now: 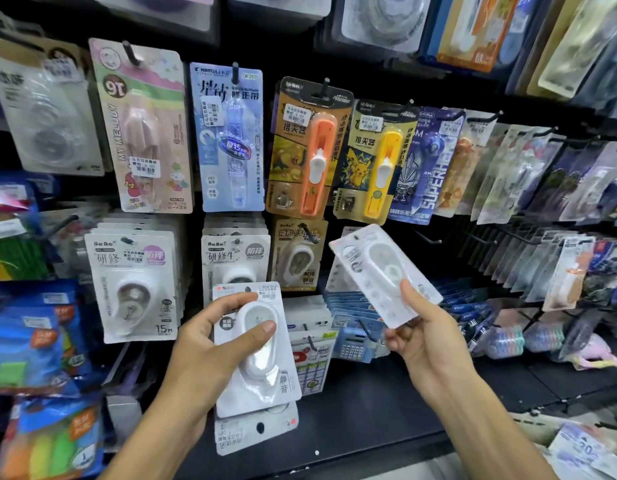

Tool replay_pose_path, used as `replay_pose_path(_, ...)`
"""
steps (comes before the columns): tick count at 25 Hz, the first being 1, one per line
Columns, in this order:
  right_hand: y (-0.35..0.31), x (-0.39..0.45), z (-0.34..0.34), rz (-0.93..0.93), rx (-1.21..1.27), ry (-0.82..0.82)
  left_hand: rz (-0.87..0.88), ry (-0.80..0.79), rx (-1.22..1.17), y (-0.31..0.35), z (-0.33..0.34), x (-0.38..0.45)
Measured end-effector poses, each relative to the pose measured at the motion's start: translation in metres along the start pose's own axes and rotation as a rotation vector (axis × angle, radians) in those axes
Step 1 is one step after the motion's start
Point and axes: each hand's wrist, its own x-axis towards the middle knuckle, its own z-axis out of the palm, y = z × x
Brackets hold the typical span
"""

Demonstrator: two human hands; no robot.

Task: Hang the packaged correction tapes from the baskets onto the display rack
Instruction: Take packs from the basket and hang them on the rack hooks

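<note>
My left hand (210, 344) grips a small stack of white packaged correction tapes (262, 368) low in the centre; one pack faces me upright and another (255, 431) pokes out below it upside down. My right hand (421, 334) holds a single white correction tape pack (379, 268) by its lower end, tilted to the left, in front of the black display rack (397, 84). A bare black hook (430, 239) sticks out just right of that pack's top. No basket is in view.
Hooks carry pink, blue, orange and yellow stationery cards (230, 136) above, and white BoBo tape packs (133, 285) at left. Crowded rows of hanging packs (542, 178) fill the right. A dark shelf (386, 410) lies below; colourful bags (33, 337) hang at far left.
</note>
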Motion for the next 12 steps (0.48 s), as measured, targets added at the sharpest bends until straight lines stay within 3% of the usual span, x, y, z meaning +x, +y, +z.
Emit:
replay_pose_path(9,0.004,-0.001,0.010,0.036,0.144,0.196,0.015,0.066,0.003,-0.009,0.003,0.001)
replay_pose_path(12,0.013,-0.001,0.011,0.096,0.170,0.162,0.030,0.069,0.038,-0.007,0.003,0.000)
